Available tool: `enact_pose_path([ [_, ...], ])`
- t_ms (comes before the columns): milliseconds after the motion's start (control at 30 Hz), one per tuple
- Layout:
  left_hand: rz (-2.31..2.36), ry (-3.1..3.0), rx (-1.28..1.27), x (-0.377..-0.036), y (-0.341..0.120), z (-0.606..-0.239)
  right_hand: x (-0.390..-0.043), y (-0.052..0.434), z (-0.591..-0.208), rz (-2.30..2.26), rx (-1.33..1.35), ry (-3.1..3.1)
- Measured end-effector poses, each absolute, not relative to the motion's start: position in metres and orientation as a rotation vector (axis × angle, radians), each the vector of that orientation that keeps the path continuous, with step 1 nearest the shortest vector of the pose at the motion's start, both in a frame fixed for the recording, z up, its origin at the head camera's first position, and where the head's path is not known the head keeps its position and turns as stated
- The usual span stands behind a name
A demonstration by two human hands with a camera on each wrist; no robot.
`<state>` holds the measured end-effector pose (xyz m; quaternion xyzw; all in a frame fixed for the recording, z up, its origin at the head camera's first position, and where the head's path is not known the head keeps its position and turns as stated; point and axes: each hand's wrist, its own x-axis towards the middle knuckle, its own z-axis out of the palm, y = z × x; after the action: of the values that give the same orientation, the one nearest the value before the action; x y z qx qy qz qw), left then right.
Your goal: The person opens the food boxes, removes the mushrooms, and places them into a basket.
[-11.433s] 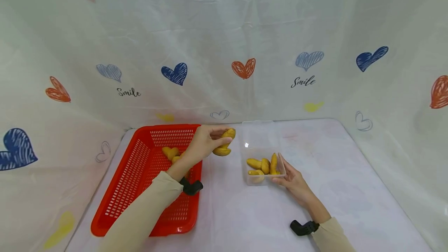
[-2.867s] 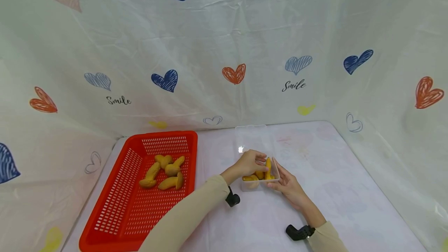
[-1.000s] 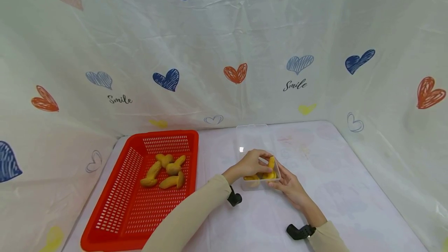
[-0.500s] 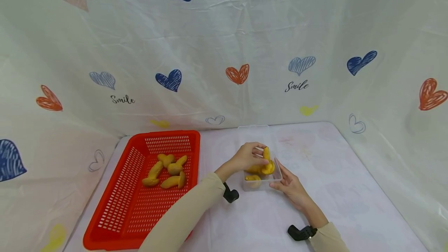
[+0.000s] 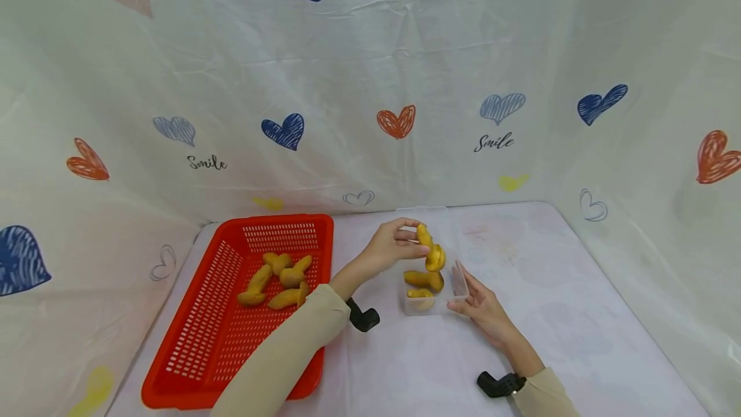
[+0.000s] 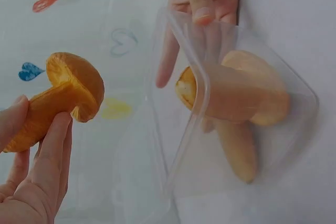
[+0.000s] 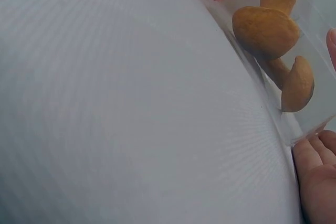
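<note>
My left hand (image 5: 393, 246) pinches a yellow-brown mushroom (image 5: 433, 255) between thumb and fingers, above the back of a clear plastic box (image 5: 442, 305). In the left wrist view, that mushroom's cap (image 6: 79, 82) points away from the fingers. My right hand (image 5: 483, 306) holds the box by its right side, with the thumb near the front corner. Inside the box lie two more mushrooms, one behind (image 5: 425, 279) and one near the front wall (image 5: 418, 293). The right wrist view shows both mushrooms (image 7: 265, 32) through the clear wall, with the right fingertips against the box corner.
A red slotted basket (image 5: 231, 346) stands at the left of the white-covered table (image 5: 550, 275), holding several mushrooms (image 5: 256, 285). The box's clear lid (image 5: 428, 214) lies folded back behind it. A heart-printed sheet (image 5: 347, 82) hangs at the back and sides.
My left hand has lifted one mushroom out of the box over the last second, moving up and to the left. My right hand has stayed at the box.
</note>
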<state>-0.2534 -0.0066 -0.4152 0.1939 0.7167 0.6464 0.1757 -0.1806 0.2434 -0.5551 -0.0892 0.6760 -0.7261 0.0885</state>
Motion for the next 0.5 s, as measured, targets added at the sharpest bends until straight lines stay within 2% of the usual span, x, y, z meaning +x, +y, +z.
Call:
enact_pose_path([
  [500, 1.906, 2.157, 0.451, -0.248, -0.052, -0.391, -0.180, 0.242, -0.556, -2.179, -0.303, 1.997],
])
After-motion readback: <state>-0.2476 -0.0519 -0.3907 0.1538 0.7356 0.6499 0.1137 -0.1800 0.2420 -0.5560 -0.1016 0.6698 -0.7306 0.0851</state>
